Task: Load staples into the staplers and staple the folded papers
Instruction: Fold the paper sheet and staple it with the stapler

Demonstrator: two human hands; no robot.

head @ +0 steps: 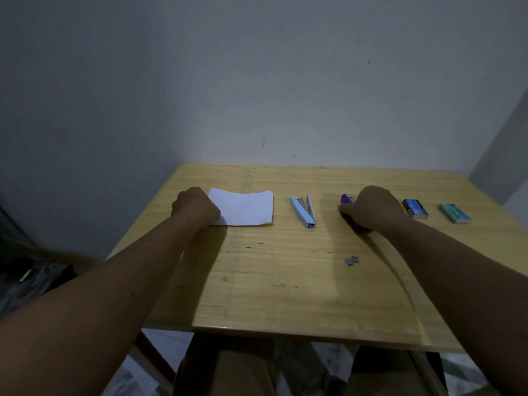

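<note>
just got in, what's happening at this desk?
A person sits at a wooden table. The left hand rests on the edge of folded white paper; the right hand is closed over a purple stapler. A light blue stapler lies hinged open between them. Two staple boxes sit far right, loose staples nearer.

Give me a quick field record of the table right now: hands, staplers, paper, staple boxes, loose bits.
left hand: on the folded paper's left edge
right hand: closed on purple stapler
blue stapler: lying opened, untouched, between paper and purple stapler
staple boxes: blue box, green box, right of right hand
loose staples: small clump nearer the front edge
table: wooden
</note>
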